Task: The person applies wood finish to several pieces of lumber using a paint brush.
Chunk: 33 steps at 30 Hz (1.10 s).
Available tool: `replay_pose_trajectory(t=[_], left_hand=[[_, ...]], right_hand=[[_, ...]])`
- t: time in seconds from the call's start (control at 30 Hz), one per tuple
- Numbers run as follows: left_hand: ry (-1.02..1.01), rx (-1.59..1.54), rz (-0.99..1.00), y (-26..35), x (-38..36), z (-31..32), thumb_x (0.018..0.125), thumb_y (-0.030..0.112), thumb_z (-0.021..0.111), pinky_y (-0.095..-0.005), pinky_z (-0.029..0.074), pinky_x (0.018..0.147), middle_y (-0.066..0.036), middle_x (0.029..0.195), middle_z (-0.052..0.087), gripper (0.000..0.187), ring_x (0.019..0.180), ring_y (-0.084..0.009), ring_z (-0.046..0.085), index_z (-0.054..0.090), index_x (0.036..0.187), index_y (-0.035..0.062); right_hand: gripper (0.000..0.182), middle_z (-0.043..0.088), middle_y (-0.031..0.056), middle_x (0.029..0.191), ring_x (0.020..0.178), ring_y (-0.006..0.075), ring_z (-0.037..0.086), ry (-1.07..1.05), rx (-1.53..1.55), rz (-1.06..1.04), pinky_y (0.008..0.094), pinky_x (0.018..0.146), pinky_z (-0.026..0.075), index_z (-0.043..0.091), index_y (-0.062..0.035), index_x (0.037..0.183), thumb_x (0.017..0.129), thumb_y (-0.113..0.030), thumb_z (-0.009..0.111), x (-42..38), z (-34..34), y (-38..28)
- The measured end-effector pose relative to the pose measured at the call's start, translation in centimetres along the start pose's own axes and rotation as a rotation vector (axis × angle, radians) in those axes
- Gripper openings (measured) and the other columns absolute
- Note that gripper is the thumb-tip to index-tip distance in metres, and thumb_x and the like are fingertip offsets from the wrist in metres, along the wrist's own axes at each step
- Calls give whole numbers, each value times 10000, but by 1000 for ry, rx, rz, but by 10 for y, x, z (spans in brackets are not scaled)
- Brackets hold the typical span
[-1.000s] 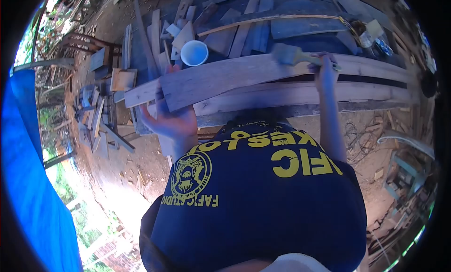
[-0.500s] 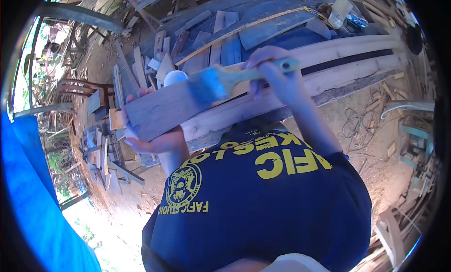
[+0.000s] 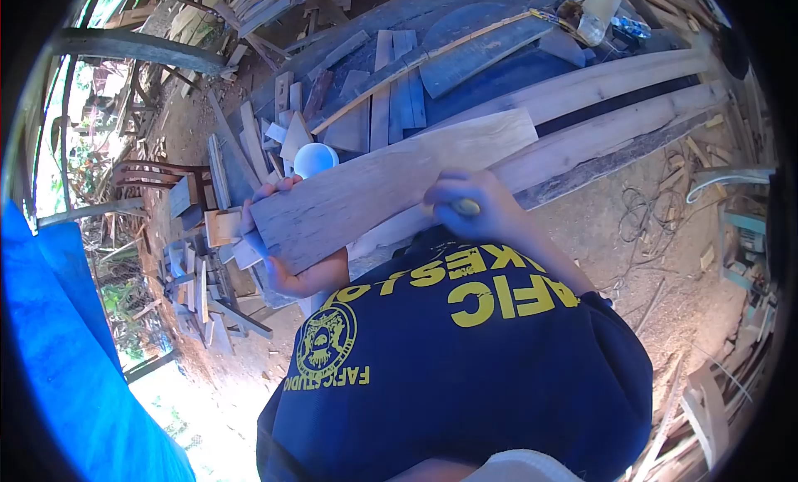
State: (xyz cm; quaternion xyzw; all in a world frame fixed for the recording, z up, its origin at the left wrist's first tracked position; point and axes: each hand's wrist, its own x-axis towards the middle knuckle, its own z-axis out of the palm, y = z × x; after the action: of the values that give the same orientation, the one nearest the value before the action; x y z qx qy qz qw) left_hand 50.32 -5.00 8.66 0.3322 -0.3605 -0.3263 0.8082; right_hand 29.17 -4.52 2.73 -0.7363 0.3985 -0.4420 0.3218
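My left hand is wrapped round the near left end of a wooden board, with fingertips showing at its far edge. The board lies at a slant, its other end resting over long planks. My right hand is closed round a paintbrush; only the handle's rounded end shows, and the bristles are hidden. It sits at the board's near edge, right of the middle. Just beyond the board's left part is a round white object.
Wood offcuts and a thin strip lie on the dark work surface. A clear container stands at its far right. Tangled wire is on the ground at right. A blue sheet hangs at left.
My right hand has come down with the brush from above the board to its near edge, uncovering the board's face. The brush's bristles have gone out of sight.
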Motion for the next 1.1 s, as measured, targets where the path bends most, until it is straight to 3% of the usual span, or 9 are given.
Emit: replay_pose_trajectory(t=[0.1,0.17,0.23,0.47,0.6,0.67,0.83,0.97,1.1], left_hand=[[-105,-74,38,-1,10,1,773,458,364,-489,397,953,-170,1146,493,614,1019,-325,519,405,1243,65],[-202,-92,65,0,16,-3,785,461,362,-494,390,957,-173,1161,494,599,1014,-324,522,418,1230,65],[-180,-83,48,0,23,-4,797,454,358,-497,387,958,-170,1171,497,584,1015,-324,525,422,1228,65],[-149,-84,-14,-1,34,-13,833,421,343,-500,391,948,-147,1196,508,527,1045,-326,518,434,1224,79],[-145,-56,0,1,36,-6,830,430,344,-496,390,948,-144,1190,506,532,1045,-324,517,434,1224,84],[-179,-142,9,3,38,-6,812,461,354,-499,395,933,-126,1178,514,571,1048,-347,493,500,1183,53],[-262,-141,46,12,40,-6,817,452,357,-498,395,936,-143,1177,503,565,1039,-339,506,447,1216,62],[-267,-78,38,13,44,-12,829,453,348,-506,411,932,-168,1221,503,572,1074,-375,513,473,1201,37],[-216,-20,-42,9,52,-39,846,442,330,-524,410,953,-185,1256,498,562,1117,-399,512,472,1214,41]], right_hand=[[133,625,61,724,610,155,624,18,296,-85,259,526,489,627,-21,880,758,-5,578,3,-12,-17],[90,665,122,767,561,183,641,0,791,425,257,455,502,598,-17,845,797,-47,528,-16,-33,4],[114,656,155,751,466,154,598,413,865,459,222,367,455,577,-15,876,828,-66,486,-35,-38,57],[127,629,108,789,442,112,547,828,267,777,227,351,428,585,-46,914,873,-76,469,-80,-108,173],[125,616,56,807,458,102,551,637,292,595,218,376,448,598,-28,873,843,7,481,-32,-54,101],[158,614,95,804,458,129,567,407,130,41,228,366,451,593,-16,873,823,56,461,-11,-38,52],[165,594,210,788,426,215,579,372,1124,232,253,284,426,528,8,842,815,54,372,19,-14,-21],[114,613,210,798,401,185,533,623,1040,640,269,303,405,521,-38,876,856,-43,408,-8,-5,35],[104,618,152,728,427,166,560,927,758,685,253,343,445,507,3,933,859,-62,473,-76,-49,160]])
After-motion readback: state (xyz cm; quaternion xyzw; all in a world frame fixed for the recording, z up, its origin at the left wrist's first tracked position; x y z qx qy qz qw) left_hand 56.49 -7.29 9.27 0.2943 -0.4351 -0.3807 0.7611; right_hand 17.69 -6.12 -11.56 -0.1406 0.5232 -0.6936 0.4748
